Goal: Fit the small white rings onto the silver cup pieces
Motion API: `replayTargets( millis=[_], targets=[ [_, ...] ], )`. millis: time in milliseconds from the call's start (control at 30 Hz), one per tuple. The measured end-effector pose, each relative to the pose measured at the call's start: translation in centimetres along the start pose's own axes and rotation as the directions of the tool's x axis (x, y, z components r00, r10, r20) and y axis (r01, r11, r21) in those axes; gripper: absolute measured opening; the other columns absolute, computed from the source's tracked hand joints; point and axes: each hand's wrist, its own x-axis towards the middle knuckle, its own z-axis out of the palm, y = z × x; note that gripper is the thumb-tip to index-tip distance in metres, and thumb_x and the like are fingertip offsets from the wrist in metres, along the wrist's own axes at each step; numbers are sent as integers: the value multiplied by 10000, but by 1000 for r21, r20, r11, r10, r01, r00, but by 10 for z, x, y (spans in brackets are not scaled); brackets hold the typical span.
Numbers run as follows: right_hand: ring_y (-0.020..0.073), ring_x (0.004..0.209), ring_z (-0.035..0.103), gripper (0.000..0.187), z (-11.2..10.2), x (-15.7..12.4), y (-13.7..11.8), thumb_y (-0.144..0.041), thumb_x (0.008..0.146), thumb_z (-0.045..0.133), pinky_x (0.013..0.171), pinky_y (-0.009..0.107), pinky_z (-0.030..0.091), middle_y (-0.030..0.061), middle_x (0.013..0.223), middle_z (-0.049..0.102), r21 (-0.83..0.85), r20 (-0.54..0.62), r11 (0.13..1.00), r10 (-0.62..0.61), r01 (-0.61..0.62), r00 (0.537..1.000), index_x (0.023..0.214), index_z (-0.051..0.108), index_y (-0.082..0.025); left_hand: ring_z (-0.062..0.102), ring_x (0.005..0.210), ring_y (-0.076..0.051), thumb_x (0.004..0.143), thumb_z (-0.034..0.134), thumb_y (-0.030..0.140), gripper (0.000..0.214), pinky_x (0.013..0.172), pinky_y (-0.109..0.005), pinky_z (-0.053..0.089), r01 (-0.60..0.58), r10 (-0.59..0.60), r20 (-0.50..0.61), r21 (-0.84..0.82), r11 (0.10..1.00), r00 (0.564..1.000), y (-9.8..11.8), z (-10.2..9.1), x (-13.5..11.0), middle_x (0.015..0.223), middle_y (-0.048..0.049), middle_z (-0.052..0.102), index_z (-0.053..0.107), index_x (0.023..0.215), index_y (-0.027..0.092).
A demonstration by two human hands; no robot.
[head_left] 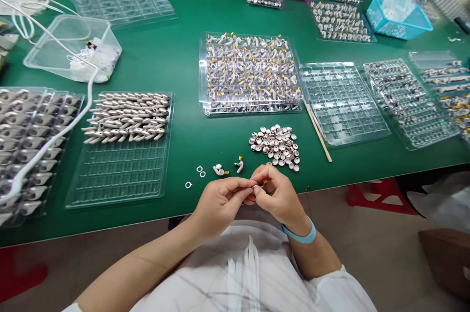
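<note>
In front of my body, at the table's near edge, my left hand (220,202) and my right hand (279,194) meet with fingertips pinched together. Between them is a small earbud part (265,182) with a yellow tab, mostly covered by my fingers. A pale rounded rim shows at the thumb tips. Just beyond my hands lie two loose earbud parts with yellow tabs, one curved piece (239,164) and one cup-shaped piece (219,170). Several thin white rings (188,185) rest to their left. A heap of small round metallic caps (282,148) lies beyond my right hand.
A clear tray (203,99) of yellow-tabbed parts stands mid-table. Left are a tray (117,175) part-filled with beige shells, a clear plastic box (47,60) and a white cable (86,101). A wooden stick (319,133) lies beside a clear tray (345,106). Baskets and a person's hand are far right.
</note>
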Motion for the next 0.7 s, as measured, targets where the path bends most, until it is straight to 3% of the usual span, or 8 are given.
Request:
replayTargets(
  millis=[133, 333, 500, 700],
  targets=[
    [122, 702, 542, 165, 5, 1, 0, -90, 749, 561, 562, 226, 448, -10, 838, 557, -52, -28, 997, -65, 63, 997, 846, 525, -219, 732, 696, -150, 862, 606, 177, 163, 663, -196, 608, -44, 45, -27, 53, 998, 999, -1, -1, -3, 793, -36, 766, 767, 886, 157],
    [120, 700, 559, 178, 7, 2, 2, -89, 761, 577, 567, 221, 464, -7, 836, 581, -122, -32, 985, -128, 123, 991, 881, 551, -218, 721, 762, -155, 852, 650, 236, 142, 702, -193, 585, 19, -21, 26, 88, 996, 999, 2, -8, -1, 826, -36, 769, 765, 893, 165],
    [125, 728, 610, 199, -9, 0, -1, -207, 868, 621, 607, 238, 505, 18, 919, 641, -145, 65, 982, -110, 118, 992, 1066, 606, -227, 710, 702, -160, 805, 710, 313, 205, 675, -234, 601, 123, -123, 60, -8, 992, 991, 11, -16, 6, 800, -54, 764, 759, 901, 138],
    [137, 785, 628, 128, -24, -8, -1, -281, 931, 605, 680, 267, 524, 24, 925, 647, -151, 17, 983, -105, 107, 994, 1050, 628, -238, 687, 669, -149, 804, 702, 344, 232, 650, -240, 593, 124, -126, 55, 31, 992, 990, 17, -20, 10, 785, -58, 749, 743, 894, 134]
  ],
)
